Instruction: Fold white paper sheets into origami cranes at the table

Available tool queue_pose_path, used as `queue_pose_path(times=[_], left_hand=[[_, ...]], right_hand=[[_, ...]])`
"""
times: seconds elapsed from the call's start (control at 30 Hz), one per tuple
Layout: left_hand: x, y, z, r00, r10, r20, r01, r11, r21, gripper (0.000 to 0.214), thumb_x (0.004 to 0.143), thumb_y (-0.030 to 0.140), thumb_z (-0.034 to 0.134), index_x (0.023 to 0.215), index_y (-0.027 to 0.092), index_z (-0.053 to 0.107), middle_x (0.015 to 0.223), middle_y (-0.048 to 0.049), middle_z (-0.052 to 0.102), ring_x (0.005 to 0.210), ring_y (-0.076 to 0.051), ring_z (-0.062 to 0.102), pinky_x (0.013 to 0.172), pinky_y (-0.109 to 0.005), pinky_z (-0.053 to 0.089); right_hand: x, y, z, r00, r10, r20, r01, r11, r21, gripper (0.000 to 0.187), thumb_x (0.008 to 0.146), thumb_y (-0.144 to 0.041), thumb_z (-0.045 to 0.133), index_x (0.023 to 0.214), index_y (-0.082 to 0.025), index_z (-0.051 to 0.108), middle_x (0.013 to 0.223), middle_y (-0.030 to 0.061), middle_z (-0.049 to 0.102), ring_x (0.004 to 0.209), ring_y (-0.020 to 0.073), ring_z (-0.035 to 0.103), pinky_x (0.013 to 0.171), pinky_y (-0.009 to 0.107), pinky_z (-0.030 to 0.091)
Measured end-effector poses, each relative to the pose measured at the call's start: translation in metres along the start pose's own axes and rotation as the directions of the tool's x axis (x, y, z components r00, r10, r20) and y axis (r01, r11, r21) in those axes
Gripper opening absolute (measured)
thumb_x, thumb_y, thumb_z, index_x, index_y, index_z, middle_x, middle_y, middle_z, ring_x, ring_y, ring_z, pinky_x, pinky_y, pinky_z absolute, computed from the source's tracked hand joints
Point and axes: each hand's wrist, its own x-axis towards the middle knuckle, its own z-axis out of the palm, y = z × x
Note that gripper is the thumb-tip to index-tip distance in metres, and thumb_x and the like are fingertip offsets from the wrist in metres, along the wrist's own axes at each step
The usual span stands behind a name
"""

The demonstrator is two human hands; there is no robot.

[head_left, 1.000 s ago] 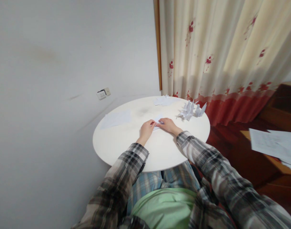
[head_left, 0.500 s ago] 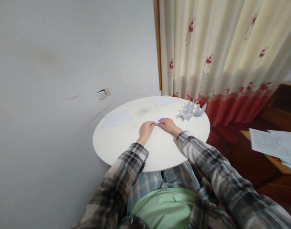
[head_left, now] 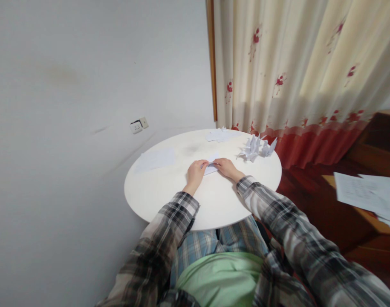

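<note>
A small piece of white paper, partly folded, lies near the middle of the round white table. My left hand pinches its left side, fingers closed on the paper. On the right side my right hand grips the same paper, fingers curled and pressed together. Parts of the folds are hidden under the fingers. Beyond my right hand stands a cluster of folded white paper cranes, several of them with pointed tips sticking up.
A flat paper sheet lies at the table's left, and more paper pieces at its far edge. The wall with a socket borders the left. A curtain hangs behind. Printed sheets lie on wooden furniture at right.
My fingers have shifted slightly on the paper, and the fingers of my right hand are more curled in. More of the paper's near part shows between the hands.
</note>
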Motion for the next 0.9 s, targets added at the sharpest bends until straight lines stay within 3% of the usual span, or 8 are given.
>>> queue_pose_path(times=[0.27, 0.47, 0.57, 0.67, 0.77, 0.9], left_hand=[[0.001, -0.003, -0.002, 0.990, -0.037, -0.137, 0.037, 0.999, -0.007, 0.014, 0.080, 0.025, 0.050, 0.085, 0.018, 0.061, 0.087, -0.0057, 0.064, 0.086, -0.018, 0.055, 0.080, -0.030, 0.041], [0.001, -0.001, -0.002, 0.961, -0.143, -0.236, 0.139, 0.990, -0.033, 0.013, 0.079, 0.028, 0.051, 0.088, 0.019, 0.051, 0.079, -0.0015, 0.058, 0.070, -0.012, 0.054, 0.067, -0.024, 0.042], [0.001, -0.002, 0.002, 0.986, -0.104, -0.127, 0.100, 0.994, -0.034, 0.011, 0.081, 0.028, 0.047, 0.086, 0.019, 0.052, 0.075, -0.0011, 0.059, 0.069, -0.012, 0.055, 0.067, -0.024, 0.043], [0.001, -0.005, 0.008, 0.998, 0.052, 0.036, -0.050, 0.997, -0.050, 0.015, 0.078, 0.025, 0.051, 0.089, 0.017, 0.056, 0.089, -0.0042, 0.063, 0.082, -0.014, 0.057, 0.078, -0.027, 0.044], [0.001, -0.008, 0.013, 0.964, 0.170, 0.203, -0.159, 0.985, -0.068, 0.026, 0.078, 0.027, 0.052, 0.101, 0.017, 0.058, 0.106, -0.0068, 0.062, 0.100, -0.017, 0.054, 0.092, -0.031, 0.040], [-0.001, -0.007, 0.015, 0.898, 0.190, 0.398, -0.181, 0.982, -0.059, 0.035, 0.078, 0.030, 0.052, 0.109, 0.016, 0.057, 0.119, -0.0086, 0.056, 0.113, -0.020, 0.048, 0.099, -0.034, 0.034]], right_hand=[[0.003, 0.003, 0.005, 0.999, 0.044, 0.003, -0.044, 0.999, -0.008, 0.031, 0.088, -0.022, 0.034, 0.108, -0.019, 0.058, 0.110, 0.0077, 0.061, 0.104, 0.0166, 0.053, 0.087, 0.023, 0.036], [0.002, 0.002, 0.002, 0.997, 0.081, 0.021, -0.080, 0.996, -0.026, 0.033, 0.088, -0.023, 0.033, 0.112, -0.018, 0.055, 0.110, 0.0092, 0.061, 0.102, 0.0169, 0.054, 0.086, 0.024, 0.036], [0.002, 0.000, 0.000, 0.996, 0.089, 0.023, -0.088, 0.995, -0.036, 0.036, 0.091, -0.029, 0.027, 0.105, -0.018, 0.059, 0.104, 0.0091, 0.063, 0.097, 0.0167, 0.056, 0.082, 0.024, 0.037], [0.002, 0.000, 0.000, 0.997, 0.077, 0.013, -0.076, 0.997, -0.028, 0.038, 0.092, -0.030, 0.025, 0.101, -0.018, 0.060, 0.102, 0.0081, 0.064, 0.096, 0.0158, 0.057, 0.081, 0.023, 0.037], [0.002, 0.001, 0.001, 0.998, 0.064, 0.005, -0.064, 0.998, -0.014, 0.037, 0.092, -0.029, 0.026, 0.101, -0.018, 0.059, 0.104, 0.0074, 0.063, 0.096, 0.0152, 0.056, 0.081, 0.022, 0.037], [0.002, 0.001, 0.001, 0.998, 0.053, 0.031, -0.053, 0.999, -0.005, 0.034, 0.091, -0.027, 0.028, 0.103, -0.019, 0.059, 0.107, 0.0071, 0.062, 0.099, 0.0150, 0.055, 0.083, 0.022, 0.036]])
